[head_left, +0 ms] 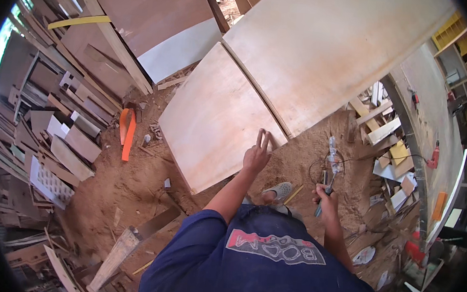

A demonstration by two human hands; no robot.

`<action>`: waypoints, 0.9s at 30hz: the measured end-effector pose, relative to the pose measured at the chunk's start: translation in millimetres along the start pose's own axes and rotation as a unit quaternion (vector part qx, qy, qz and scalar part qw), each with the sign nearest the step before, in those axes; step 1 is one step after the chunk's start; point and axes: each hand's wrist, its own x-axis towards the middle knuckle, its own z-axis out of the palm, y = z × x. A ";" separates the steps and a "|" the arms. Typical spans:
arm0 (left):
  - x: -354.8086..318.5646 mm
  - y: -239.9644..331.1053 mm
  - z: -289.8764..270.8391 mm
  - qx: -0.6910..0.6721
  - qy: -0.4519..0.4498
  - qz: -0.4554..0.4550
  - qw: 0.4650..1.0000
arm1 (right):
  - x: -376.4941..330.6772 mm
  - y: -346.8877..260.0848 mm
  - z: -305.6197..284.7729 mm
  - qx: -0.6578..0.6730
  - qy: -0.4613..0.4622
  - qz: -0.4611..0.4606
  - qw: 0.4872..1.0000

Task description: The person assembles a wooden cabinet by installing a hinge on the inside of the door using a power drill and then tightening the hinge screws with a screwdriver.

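My left hand (256,156) rests near the front right corner of a pale board (209,111), its index and middle fingers stretched out onto the surface. A narrow dark gap runs between this board and a larger pale panel (318,48). To the right, my right hand (326,198) is closed around a slim tool (318,210) with a teal end, held above the floor. The tool's dark upper part points away from me; its exact kind cannot be made out. Just beyond that hand are a thin dark cord and a clear plastic piece (332,148).
Sawdust covers the floor (98,190). Wood offcuts (68,155) are stacked at left, with more scraps (393,142) at right. An orange strip (126,137) lies left of the board. A red power tool (434,155) sits on the right-hand bench (429,101). A wooden post (118,252) leans at lower left.
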 end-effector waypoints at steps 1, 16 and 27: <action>5.3 -1.2 -1.3 0.007 0.000 0.005 1.000 | -2.1 0.0 2.7 -0.006 -0.001 -0.006 1.000; 19.8 -18.8 13.5 -0.019 0.048 0.057 0.997 | -101.6 67.7 66.1 -0.012 0.128 0.023 0.991; 7.8 -58.9 -17.8 -0.034 -0.051 0.102 0.993 | -134.0 103.1 101.2 -0.038 0.164 0.042 0.985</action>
